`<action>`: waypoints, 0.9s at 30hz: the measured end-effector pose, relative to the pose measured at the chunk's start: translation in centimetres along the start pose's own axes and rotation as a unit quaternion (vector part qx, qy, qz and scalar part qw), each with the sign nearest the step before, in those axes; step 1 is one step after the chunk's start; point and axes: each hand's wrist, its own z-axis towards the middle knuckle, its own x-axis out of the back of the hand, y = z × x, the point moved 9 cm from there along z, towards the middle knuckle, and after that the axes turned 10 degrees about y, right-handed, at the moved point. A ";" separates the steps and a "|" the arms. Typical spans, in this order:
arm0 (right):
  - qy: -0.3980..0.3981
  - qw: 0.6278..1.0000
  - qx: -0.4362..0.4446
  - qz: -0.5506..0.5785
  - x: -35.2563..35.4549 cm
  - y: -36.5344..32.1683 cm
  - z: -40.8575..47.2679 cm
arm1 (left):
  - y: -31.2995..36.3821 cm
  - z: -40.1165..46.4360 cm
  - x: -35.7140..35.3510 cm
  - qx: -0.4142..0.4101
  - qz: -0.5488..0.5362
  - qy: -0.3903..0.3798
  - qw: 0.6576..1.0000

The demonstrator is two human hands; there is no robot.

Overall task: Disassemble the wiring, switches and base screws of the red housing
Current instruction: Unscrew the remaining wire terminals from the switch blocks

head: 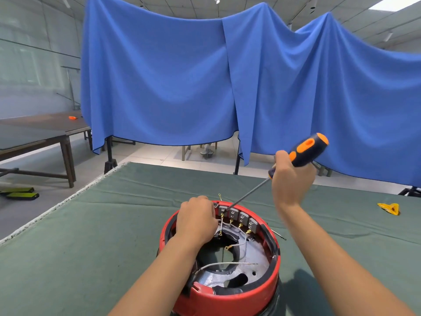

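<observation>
Head view looks down on the red housing (227, 293), which sits open side up on the green cloth (91, 236) at the near middle of the table, its near rim cut off by the frame edge. Along its far inner wall stands a row of grey switches (239, 217) with brass terminals, white wires (227, 263) trailing from them over the metal base.

The right hand (292, 179) is wrapped around the screwdriver (305, 151) low on its black-and-orange handle, the long shaft slanting down and away from that grip to the leftmost switch. The left hand (196, 218) rests on the far left rim just beside the tip, fingers curled down by the wires; whether it pinches a wire or only steadies the housing I cannot tell.

The step looks like loosening a terminal screw on that first switch. To do it well, I judge the shaft should come nearer square to the screw head, with steady pressure along it, while the left hand keeps the housing from turning and stays out of the tip's path should it slip.

The tip's seat in the screw is too small to make out, and the base screws are not clearly visible. A yellow scrap (390, 208) lies well apart, out past the right hand.
</observation>
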 end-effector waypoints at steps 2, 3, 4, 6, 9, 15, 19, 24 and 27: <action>0.005 0.999 0.025 0.044 1.6 -0.4 -1.5 | 0.0 0.0 0.0 -0.003 0.002 0.006 1.000; 0.002 0.998 0.033 0.056 2.2 -0.4 -2.1 | 0.1 0.0 0.0 -0.005 0.003 0.008 1.000; -0.003 0.997 0.040 0.060 2.6 -0.4 -2.5 | 0.1 -0.1 0.0 -0.007 0.003 0.007 1.000; -0.015 0.997 0.054 0.060 3.1 -0.6 -2.7 | 0.2 -0.1 0.0 -0.014 0.001 0.003 1.000; -0.027 0.996 0.064 0.047 3.0 -0.8 -2.6 | 0.6 -0.2 -0.2 -0.027 0.004 -0.011 1.000; -0.049 0.998 0.035 0.031 0.9 -0.5 -1.5 | 0.8 -0.4 -0.6 -0.033 0.025 -0.016 0.999; -0.094 0.995 0.015 -0.010 -1.6 -0.6 -0.1 | 0.7 -0.3 -0.4 -0.037 0.028 -0.006 0.999; -0.068 0.996 -0.027 -0.054 -3.0 0.3 1.2 | 0.5 -0.2 -0.6 -0.036 0.022 -0.010 0.999; -0.042 0.994 -0.057 -0.079 -2.6 1.1 1.9 | 0.4 -0.1 -0.7 -0.030 0.012 -0.011 0.999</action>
